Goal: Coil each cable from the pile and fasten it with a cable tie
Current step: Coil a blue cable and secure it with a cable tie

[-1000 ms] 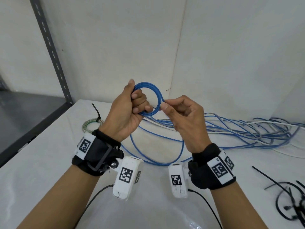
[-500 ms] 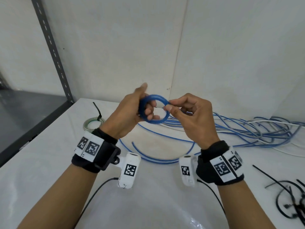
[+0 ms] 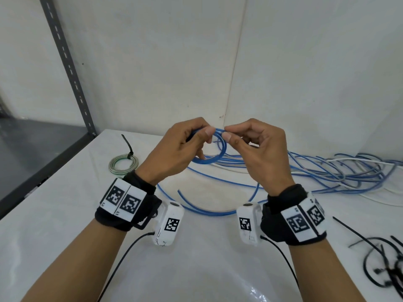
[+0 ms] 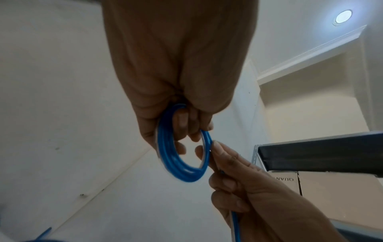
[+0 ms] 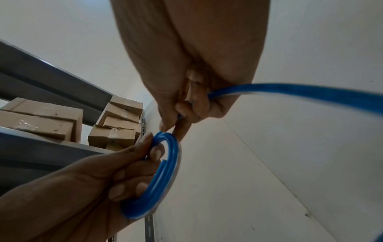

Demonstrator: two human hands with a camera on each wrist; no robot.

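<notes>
Blue cable being wound into a small coil above the counter

The blue coil (image 3: 209, 149) is held up in the air over the white counter (image 3: 65, 214) by the left hand (image 3: 181, 149), whose fingers (image 4: 182, 121) are curled through the ring with the thumb clamped on top, so that the finished turns are kept stacked and cannot spring open. The free run of the blue cable (image 5: 290, 91) is pinched between thumb and forefinger of the right hand (image 3: 259, 149) just beside the coil, apparently so that the next turn can be fed on under light tension. The rest of the cable is left trailing to the counter, toward the cable pile (image 3: 338, 171) at the right. A finished, tied coil (image 3: 123, 165) lies set aside at the left; loose black cable ties (image 3: 383, 267) are kept within reach at the right edge.
</notes>
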